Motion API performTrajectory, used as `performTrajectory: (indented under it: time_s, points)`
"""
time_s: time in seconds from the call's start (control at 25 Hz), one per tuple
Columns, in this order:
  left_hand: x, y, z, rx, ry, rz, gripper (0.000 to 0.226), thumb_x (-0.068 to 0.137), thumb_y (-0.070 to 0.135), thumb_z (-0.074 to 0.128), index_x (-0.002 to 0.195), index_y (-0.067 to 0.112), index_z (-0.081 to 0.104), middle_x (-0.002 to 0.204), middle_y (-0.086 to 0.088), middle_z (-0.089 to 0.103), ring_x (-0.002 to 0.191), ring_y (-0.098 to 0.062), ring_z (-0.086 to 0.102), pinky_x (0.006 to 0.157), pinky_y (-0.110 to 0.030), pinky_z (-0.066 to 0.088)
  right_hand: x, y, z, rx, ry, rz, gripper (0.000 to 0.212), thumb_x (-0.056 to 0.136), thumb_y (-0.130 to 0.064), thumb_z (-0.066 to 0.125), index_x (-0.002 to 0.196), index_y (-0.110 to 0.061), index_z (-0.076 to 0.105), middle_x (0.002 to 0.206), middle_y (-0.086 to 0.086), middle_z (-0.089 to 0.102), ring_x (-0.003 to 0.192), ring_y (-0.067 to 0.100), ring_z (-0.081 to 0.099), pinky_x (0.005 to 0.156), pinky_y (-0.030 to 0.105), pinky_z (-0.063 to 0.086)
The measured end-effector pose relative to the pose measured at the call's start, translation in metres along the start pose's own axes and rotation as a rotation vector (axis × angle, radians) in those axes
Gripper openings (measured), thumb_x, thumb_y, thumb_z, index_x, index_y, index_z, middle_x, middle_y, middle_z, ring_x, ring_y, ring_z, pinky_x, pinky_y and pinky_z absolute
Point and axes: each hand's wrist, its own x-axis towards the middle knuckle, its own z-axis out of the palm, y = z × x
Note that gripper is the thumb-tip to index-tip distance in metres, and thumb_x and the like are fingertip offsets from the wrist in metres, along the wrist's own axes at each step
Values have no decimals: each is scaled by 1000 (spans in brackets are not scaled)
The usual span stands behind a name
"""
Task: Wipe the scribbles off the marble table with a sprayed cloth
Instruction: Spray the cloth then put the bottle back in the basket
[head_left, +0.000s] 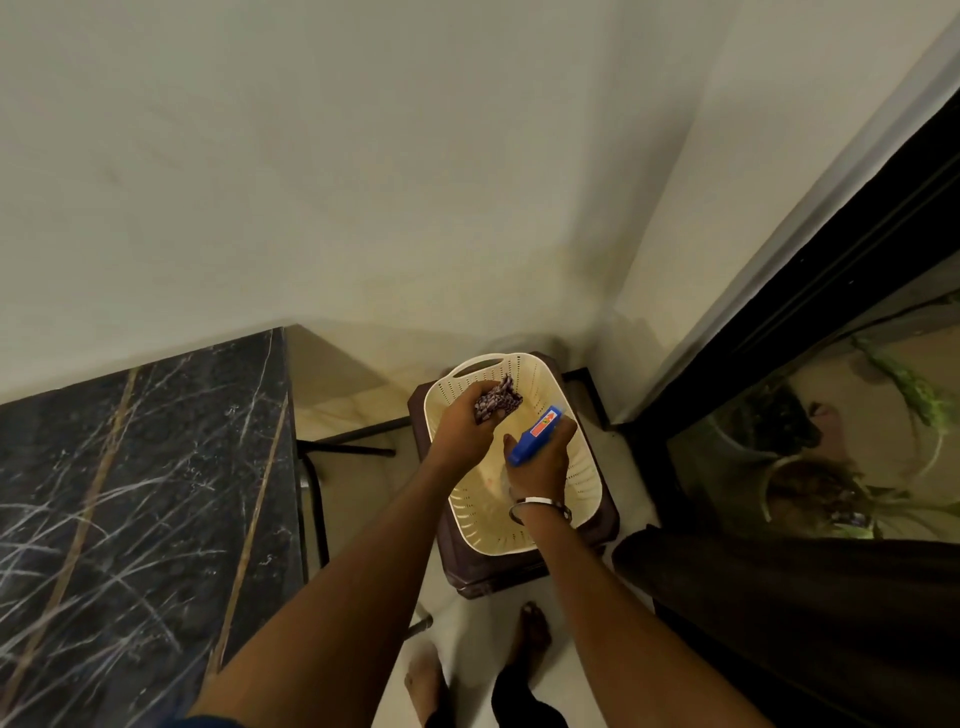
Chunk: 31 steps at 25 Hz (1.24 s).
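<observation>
Over the cream perforated plastic basket (582, 499), the left hand (462, 431) bunches a purple patterned cloth (496, 401) while the right hand (543, 462) grips a blue spray bottle (535, 435); spray aimed wide could miss the cloth, and the black veined marble table (130, 493) sits well apart to the left

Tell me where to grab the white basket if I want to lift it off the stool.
Probably take the white basket by the cut-out handle at its far end, curling the fingers in from above. A matching near handle isn't visible. Both hands are busy over it: the left hand holds the cloth, the right hand the spray bottle.
</observation>
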Motion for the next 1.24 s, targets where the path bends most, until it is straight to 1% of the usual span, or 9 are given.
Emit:
performTrajectory:
  time_s: [0.16, 0.28, 0.48, 0.64, 0.76, 0.96, 1.08, 1.16, 1.24]
  points:
    - [-1, -10, 2, 13, -37, -9, 40, 93, 9, 60, 131, 13, 50, 131, -8, 56, 122, -22, 52, 91, -22, 44, -9, 3, 10, 3, 69, 7, 70, 78, -11, 76, 130, -5, 29, 119, 20, 51, 90, 19, 56, 75, 27, 52]
    - [-5, -12, 0, 19, -51, -6, 40, 93, 9, 60, 131, 14, 50, 133, -7, 55, 122, -21, 51, 90, -20, 43, -15, 1, 9, 27, 104, 73, 62, 83, -14, 72, 128, -12, 29, 120, 20, 51, 81, 15, 54, 70, 19, 50]
    - [-14, -14, -10, 11, -57, 33, 38, 93, 12, 60, 129, 14, 51, 129, -5, 57, 112, -11, 51, 83, -13, 42, -25, 4, 8, -1, 131, 72, 79, 77, -13, 78, 136, -6, 26, 133, 21, 46, 110, 31, 56, 86, 38, 52]
    - [-26, -8, -21, -13, -64, 51, 36, 95, 15, 58, 130, 14, 51, 114, 5, 55, 99, -5, 49, 70, -5, 39, -34, 8, 2, 42, 138, 109, 87, 72, -2, 79, 138, -13, 24, 132, 18, 48, 114, 32, 55, 89, 50, 54]
    - [-36, -5, -29, -22, -66, 93, 36, 95, 16, 58, 130, 13, 51, 109, 8, 54, 96, -6, 52, 70, -9, 39, -45, 6, -2, 47, 147, 162, 93, 71, 2, 78, 141, -20, 21, 134, 17, 48, 116, 35, 54, 84, 58, 53]
    - [-61, 7, -50, -52, -65, 162, 35, 96, 21, 57, 130, 17, 52, 108, 11, 53, 93, -1, 50, 73, -10, 38, -75, -12, -7, 28, 180, 161, 88, 74, 7, 73, 144, -11, 23, 141, 21, 42, 127, 37, 46, 100, 53, 45]
    - [-76, 13, -66, -110, -55, 222, 27, 95, 21, 59, 121, 21, 57, 104, 12, 58, 90, 0, 55, 73, -4, 40, -95, -27, -5, 50, 226, 187, 74, 78, 9, 66, 141, -3, 28, 138, 22, 45, 127, 37, 46, 104, 47, 42]
    - [-84, 13, -79, -156, -48, 246, 24, 94, 21, 60, 118, 19, 59, 108, 8, 64, 97, -8, 61, 82, -14, 49, -108, -39, -2, 64, 253, 222, 59, 82, 7, 60, 136, -1, 37, 133, 21, 48, 122, 36, 49, 101, 42, 42]
    - [-89, 12, -92, -185, -53, 226, 32, 93, 22, 60, 125, 16, 58, 115, 0, 66, 103, -17, 64, 90, -37, 54, -121, -50, 1, 59, 238, 219, 40, 87, 4, 52, 127, -1, 49, 129, 18, 51, 119, 34, 50, 99, 37, 41]
